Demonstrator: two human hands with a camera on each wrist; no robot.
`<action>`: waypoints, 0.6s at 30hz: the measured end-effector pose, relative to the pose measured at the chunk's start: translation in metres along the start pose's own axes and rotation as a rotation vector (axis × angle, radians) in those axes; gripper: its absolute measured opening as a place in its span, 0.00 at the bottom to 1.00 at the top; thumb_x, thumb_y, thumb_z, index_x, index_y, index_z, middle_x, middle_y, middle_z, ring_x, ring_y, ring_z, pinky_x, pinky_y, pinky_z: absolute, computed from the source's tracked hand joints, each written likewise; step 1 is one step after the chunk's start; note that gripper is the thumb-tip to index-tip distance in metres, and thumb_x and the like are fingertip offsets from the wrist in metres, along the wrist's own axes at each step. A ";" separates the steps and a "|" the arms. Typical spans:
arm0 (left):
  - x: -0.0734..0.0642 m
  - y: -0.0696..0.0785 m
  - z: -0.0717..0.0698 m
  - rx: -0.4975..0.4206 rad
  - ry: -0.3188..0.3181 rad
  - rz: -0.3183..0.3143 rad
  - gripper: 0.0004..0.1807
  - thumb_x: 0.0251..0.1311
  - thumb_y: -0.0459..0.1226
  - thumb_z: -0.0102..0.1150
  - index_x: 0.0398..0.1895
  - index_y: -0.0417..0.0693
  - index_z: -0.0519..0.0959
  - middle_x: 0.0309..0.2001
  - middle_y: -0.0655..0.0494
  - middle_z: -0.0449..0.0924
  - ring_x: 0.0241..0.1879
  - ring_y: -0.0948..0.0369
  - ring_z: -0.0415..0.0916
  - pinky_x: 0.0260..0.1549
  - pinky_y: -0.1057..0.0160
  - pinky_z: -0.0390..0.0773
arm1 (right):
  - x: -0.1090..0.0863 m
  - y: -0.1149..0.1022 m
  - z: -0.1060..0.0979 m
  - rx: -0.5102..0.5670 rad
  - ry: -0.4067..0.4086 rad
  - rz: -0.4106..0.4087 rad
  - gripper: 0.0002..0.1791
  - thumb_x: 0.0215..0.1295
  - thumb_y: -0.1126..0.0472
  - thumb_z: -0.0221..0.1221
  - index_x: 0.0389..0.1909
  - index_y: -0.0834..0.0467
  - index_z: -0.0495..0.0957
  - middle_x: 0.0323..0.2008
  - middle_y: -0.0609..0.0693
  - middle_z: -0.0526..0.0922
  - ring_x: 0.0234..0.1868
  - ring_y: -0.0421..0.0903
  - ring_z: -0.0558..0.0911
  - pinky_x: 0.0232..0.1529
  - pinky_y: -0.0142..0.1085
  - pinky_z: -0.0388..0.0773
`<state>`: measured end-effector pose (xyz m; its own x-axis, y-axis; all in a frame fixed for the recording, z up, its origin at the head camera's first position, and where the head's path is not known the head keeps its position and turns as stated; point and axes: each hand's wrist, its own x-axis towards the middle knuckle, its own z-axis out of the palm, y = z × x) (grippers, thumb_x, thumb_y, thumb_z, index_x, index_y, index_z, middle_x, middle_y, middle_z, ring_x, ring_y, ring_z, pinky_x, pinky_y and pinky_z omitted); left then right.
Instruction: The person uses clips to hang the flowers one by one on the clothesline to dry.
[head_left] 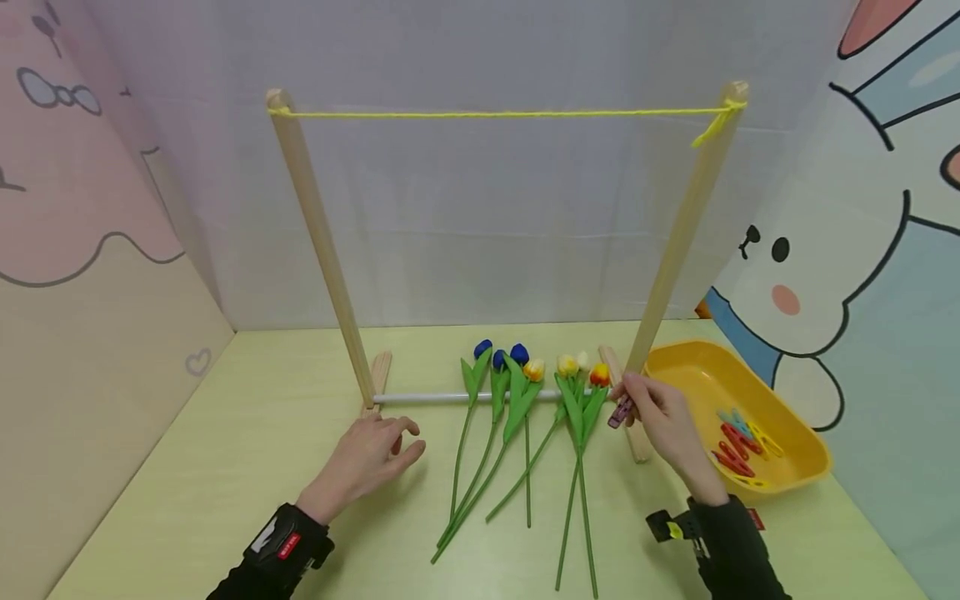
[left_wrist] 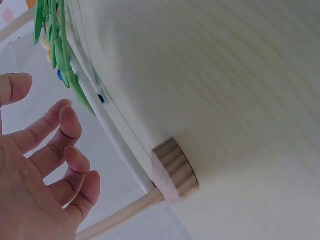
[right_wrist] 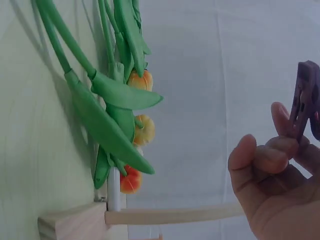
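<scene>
My right hand (head_left: 663, 421) pinches a dark purple clothespin (head_left: 620, 412) beside the right post of a wooden frame. In the right wrist view the clothespin (right_wrist: 303, 97) points up from the fingertips. My left hand (head_left: 367, 457) hovers over the table near the frame's left foot, fingers loosely bent with nothing in them. Between the hands lie several artificial tulips: blue ones (head_left: 519, 354) to the left, yellow ones (head_left: 567, 365) and a red-orange one (head_left: 599, 375) to the right. Their heads point away from me, across the frame's white bottom bar (head_left: 420, 399).
A yellow string (head_left: 480, 114) runs between the tops of the left post (head_left: 318, 242) and right post (head_left: 686, 233). At the right stands a yellow basin (head_left: 806, 454) with several red, yellow and blue clothespins (head_left: 735, 442). A white cloth (head_left: 487, 217) hangs behind.
</scene>
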<state>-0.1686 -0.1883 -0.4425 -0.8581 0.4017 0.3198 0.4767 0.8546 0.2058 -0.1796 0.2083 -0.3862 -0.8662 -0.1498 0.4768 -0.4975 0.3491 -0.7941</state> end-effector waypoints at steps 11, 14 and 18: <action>0.013 0.018 0.013 0.051 -0.022 0.195 0.17 0.56 0.32 0.60 0.49 0.53 0.79 0.23 0.63 0.78 0.25 0.61 0.73 0.25 0.60 0.75 | 0.011 -0.003 0.029 0.086 0.006 0.063 0.15 0.72 0.65 0.51 0.28 0.70 0.78 0.18 0.59 0.74 0.16 0.45 0.71 0.17 0.28 0.71; 0.017 0.024 0.017 0.056 -0.075 0.224 0.20 0.56 0.29 0.60 0.52 0.54 0.78 0.26 0.61 0.79 0.28 0.61 0.74 0.30 0.58 0.78 | 0.014 -0.005 0.035 0.142 -0.007 0.065 0.14 0.72 0.65 0.52 0.32 0.72 0.79 0.18 0.63 0.71 0.17 0.47 0.70 0.19 0.29 0.72; 0.022 0.031 0.020 0.025 -0.155 0.217 0.24 0.53 0.25 0.60 0.52 0.55 0.78 0.30 0.62 0.80 0.33 0.61 0.76 0.36 0.55 0.78 | 0.018 -0.007 0.042 0.168 -0.036 0.033 0.12 0.71 0.66 0.52 0.37 0.70 0.81 0.19 0.65 0.71 0.20 0.53 0.71 0.22 0.30 0.72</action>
<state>-0.1766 -0.1468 -0.4474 -0.7562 0.6206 0.2077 0.6496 0.7500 0.1241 -0.1935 0.1648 -0.3881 -0.8820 -0.1746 0.4377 -0.4667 0.1949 -0.8627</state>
